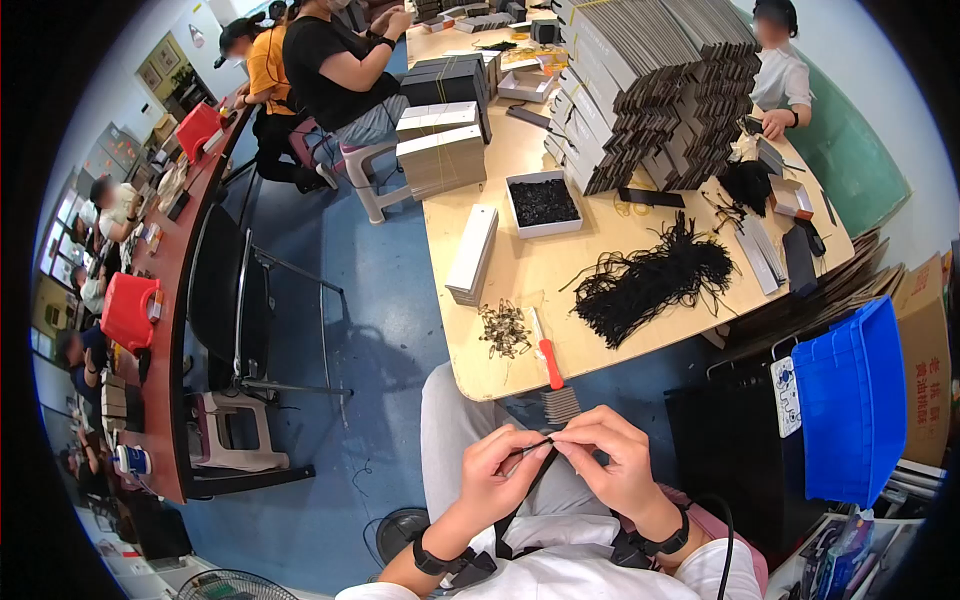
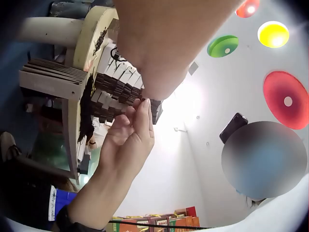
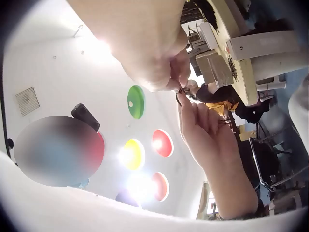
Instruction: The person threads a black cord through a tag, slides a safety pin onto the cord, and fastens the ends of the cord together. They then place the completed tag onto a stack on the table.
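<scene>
Both hands meet above the lap in the head view, fingertips nearly touching. The left hand [image 1: 503, 474] pinches a small dark cord-like piece [image 1: 546, 443] between thumb and forefinger, and the right hand [image 1: 608, 462] pinches its other end. What exactly the piece is cannot be made out. On the table beyond lie a bundle of black cords [image 1: 655, 285], a pile of small metal pins [image 1: 505, 329] and a red-handled tool [image 1: 549, 363] by the front edge. In the right wrist view the dark piece [image 3: 179, 91] shows between the fingertips.
A white box of small black parts [image 1: 543, 203], a narrow stack of white cards [image 1: 472, 254] and tall stacks of grey cards [image 1: 640, 90] stand on the table [image 1: 470, 366]. A blue crate [image 1: 857, 400] is at the right, a black chair [image 1: 232, 290] at the left. Other people sit farther off.
</scene>
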### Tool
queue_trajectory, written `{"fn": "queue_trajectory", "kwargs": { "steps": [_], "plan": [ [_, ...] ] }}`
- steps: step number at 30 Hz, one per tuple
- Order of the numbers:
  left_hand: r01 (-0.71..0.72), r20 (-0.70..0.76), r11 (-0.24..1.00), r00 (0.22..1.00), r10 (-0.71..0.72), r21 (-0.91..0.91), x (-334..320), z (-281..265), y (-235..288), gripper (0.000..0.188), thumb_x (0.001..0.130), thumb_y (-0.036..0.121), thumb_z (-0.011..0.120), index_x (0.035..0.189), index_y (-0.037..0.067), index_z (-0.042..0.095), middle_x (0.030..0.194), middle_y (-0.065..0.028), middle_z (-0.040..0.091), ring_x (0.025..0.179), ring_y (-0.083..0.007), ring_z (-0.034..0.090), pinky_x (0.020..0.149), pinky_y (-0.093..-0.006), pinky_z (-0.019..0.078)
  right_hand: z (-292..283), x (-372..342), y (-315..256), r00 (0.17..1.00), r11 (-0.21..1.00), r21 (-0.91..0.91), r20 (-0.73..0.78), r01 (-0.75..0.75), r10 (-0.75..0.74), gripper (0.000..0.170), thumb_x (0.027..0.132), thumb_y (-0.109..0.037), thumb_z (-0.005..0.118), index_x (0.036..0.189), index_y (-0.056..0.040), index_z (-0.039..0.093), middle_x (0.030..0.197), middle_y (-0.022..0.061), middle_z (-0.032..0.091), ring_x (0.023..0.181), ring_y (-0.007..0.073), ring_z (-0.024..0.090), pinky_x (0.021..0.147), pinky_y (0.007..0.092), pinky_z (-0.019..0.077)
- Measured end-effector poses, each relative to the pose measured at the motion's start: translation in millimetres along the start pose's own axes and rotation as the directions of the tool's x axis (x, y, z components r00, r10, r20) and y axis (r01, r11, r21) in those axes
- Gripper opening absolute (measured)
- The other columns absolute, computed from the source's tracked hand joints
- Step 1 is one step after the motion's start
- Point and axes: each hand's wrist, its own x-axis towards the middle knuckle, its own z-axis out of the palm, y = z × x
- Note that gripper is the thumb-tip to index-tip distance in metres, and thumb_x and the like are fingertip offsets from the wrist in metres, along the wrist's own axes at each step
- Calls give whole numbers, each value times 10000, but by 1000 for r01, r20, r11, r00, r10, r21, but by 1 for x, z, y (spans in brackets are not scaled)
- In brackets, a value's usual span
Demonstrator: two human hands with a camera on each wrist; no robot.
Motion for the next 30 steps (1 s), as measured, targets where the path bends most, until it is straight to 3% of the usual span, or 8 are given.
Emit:
{"fn": "queue_trajectory", "kwargs": {
  "steps": [5, 12, 18, 20, 24, 27, 29, 30],
  "plan": [
    [-6, -112, 992, 993, 20, 126, 3, 12, 11, 85, 807, -12, 697, 879, 0, 653, 652, -26, 506, 499, -66, 397, 446, -229, 304, 10, -1, -8, 986, 990, -135, -164, -47, 24, 124, 805, 60, 679, 917, 8, 665, 869, 92, 615, 703, 133, 597, 571, 228, 485],
    [25, -102, 957, 995, 4, 289, 8, 13, 19, 89, 825, 6, 678, 881, 6, 610, 666, -62, 506, 490, -126, 428, 463, -260, 352, 13, 1, 0, 988, 986, -156, -148, -58, 35, 84, 852, 28, 642, 923, 9, 602, 851, 78, 575, 628, 124, 536, 520, 232, 430],
    [56, -96, 952, 995, -28, 302, 8, 12, 18, 84, 836, 21, 665, 889, 12, 600, 682, -68, 518, 507, -142, 455, 478, -270, 371, 16, -3, 2, 971, 981, 22, -145, -190, 192, 46, 900, 3, 588, 941, 8, 565, 903, 67, 553, 706, 102, 535, 603, 222, 448],
    [42, -98, 948, 995, -11, 314, 8, 12, 17, 86, 838, 20, 665, 903, 17, 608, 685, -67, 522, 508, -139, 469, 470, -275, 373, 14, -4, 2, 926, 909, 227, -66, -349, 372, 44, 916, -19, 578, 946, 11, 569, 911, 60, 549, 756, 94, 539, 637, 214, 451],
    [34, -122, 939, 993, 8, 342, 8, 13, 17, 107, 817, 8, 678, 907, 30, 624, 670, -62, 515, 508, -157, 492, 458, -287, 380, 9, -2, 4, 918, 892, 241, -5, -383, 395, 61, 925, -37, 577, 956, 16, 572, 912, 50, 545, 783, 86, 537, 650, 205, 447],
    [-90, -85, 869, 985, 149, 486, 6, 11, 9, 150, 771, -5, 697, 898, 52, 641, 653, -54, 507, 518, -187, 519, 449, -301, 390, 7, 0, 4, 943, 923, 198, 29, -331, 332, 53, 937, -32, 557, 955, 18, 563, 918, 21, 499, 624, 21, 440, 487, 163, 374],
    [-179, -43, 799, 968, 247, 574, 5, 9, 7, 175, 731, -7, 707, 877, 69, 647, 645, -49, 504, 530, -210, 533, 452, -309, 398, 4, 2, -1, 904, 882, 203, 64, -426, 422, 74, 927, -40, 580, 964, 24, 573, 908, 51, 544, 792, 87, 529, 670, 211, 441],
    [-177, -44, 800, 968, 246, 574, 6, 8, 7, 175, 731, -7, 707, 877, 69, 647, 645, -49, 504, 530, -210, 533, 452, -309, 398, 3, 1, 0, 904, 881, 202, 66, -427, 423, 74, 927, -40, 580, 964, 24, 573, 908, 51, 544, 792, 87, 529, 670, 211, 441]
  ]
}}
